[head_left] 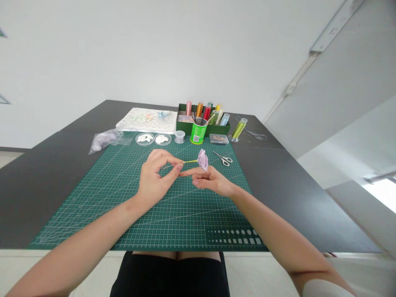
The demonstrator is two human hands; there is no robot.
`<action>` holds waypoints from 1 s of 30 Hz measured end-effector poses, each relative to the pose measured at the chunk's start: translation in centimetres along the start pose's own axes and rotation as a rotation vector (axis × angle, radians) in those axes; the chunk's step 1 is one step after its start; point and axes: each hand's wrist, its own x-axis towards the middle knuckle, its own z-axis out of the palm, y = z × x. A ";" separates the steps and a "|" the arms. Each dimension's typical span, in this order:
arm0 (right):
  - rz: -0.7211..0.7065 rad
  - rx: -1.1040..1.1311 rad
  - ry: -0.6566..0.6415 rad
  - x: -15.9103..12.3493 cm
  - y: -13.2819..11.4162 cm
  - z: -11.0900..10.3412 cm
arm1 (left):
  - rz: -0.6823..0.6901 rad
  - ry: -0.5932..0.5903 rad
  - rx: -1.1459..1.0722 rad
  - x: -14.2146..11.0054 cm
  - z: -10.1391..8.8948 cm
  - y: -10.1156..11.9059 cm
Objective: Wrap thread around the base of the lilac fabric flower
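Note:
Above the cutting mat, my left hand [156, 171] pinches the far end of a thin yellow-green stem between thumb and fingers. The stem points right and carries a pale purple flower [203, 159] with layered petals. My right hand [213, 180] is just below the flower, its index finger stretched left to the tips of my left hand. Its other fingers are curled in with the thumb against them. Whatever they hold, if anything, is hidden. White-handled scissors [223, 158] lie on the mat to the right of the flower.
Behind the green cutting mat [130, 222] stand a green can of tools [198, 133], a box of thread spools [185, 127] and a green thread spool [239, 128]. Dishes of white pieces [144, 139], a small clear jar [180, 137], a plastic bag [105, 139] and a flat case [219, 139] lie nearby.

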 end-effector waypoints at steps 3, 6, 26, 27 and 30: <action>0.010 0.055 -0.018 0.2 0.4 0.6 | -0.223 -0.094 -0.243 -0.2 0.7 -0.7; 0.041 0.121 -0.017 0.4 0.8 0.9 | -0.417 -0.158 -0.491 -0.2 1.2 -1.1; -0.049 -0.073 0.534 1.3 2.4 -2.5 | -0.579 0.035 -0.572 0.9 0.4 -2.1; -0.075 -0.162 0.560 1.2 2.4 -2.4 | -0.580 0.071 -0.563 1.0 0.3 -2.3; -0.106 -0.365 0.592 0.9 2.4 -1.9 | -0.573 0.167 -0.527 1.5 0.1 -3.1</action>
